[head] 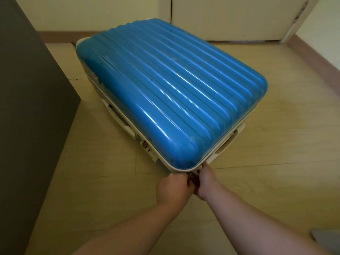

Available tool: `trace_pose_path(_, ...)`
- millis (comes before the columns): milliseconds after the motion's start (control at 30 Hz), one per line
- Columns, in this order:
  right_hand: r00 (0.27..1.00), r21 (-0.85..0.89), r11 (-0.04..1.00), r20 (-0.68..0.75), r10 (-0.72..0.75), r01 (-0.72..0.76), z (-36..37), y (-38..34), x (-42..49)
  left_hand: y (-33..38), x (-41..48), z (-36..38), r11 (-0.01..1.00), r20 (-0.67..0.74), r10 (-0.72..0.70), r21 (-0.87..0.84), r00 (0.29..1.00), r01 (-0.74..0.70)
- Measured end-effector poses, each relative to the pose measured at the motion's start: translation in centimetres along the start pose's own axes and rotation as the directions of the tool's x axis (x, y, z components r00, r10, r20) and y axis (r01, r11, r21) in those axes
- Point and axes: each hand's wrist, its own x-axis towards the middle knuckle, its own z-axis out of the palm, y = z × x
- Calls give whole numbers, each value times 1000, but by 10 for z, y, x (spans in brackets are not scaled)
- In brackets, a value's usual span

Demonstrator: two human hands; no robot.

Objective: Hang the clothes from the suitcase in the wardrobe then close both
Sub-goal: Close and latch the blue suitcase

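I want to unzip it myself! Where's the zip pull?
Find the shiny blue ribbed hard-shell suitcase lying on the pale wooden floor and follow its cream edge to the nearest rounded corner. There, between the left hand and right hand, sits the small dark metal zip pull. Unlike the cream lock and cream handle along the left side, it is dark and tiny.

Pale wood floor [276, 144], brown skirting [316, 50]
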Motion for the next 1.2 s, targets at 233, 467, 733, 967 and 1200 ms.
trace_pose_path(233,824,-236,874,-299,-480,424,8,-1,-12,-18,7,-1,949,11,285,138,958,-284)
trace_pose_path(467,963,86,974,-193,-189,209,20,-25,-30,-26,9,-15,858,-90,463,294,882,-421)
trace_pose_path(733,942,-113,965,-219,-255,235,14,-12,-33,-9,18,-14,872,-77,476,167,876,-459)
trace_pose_path(967,884,-330,893,-249,-396,307,-22,-31,-24,9,37,-22,864,-7,402,-328,916,-382)
trace_pose_path(1200,827,-623,716,-189,-529,316,-19,-22,-22,-13,56,-55,-187,460,-287,-887,840,421)
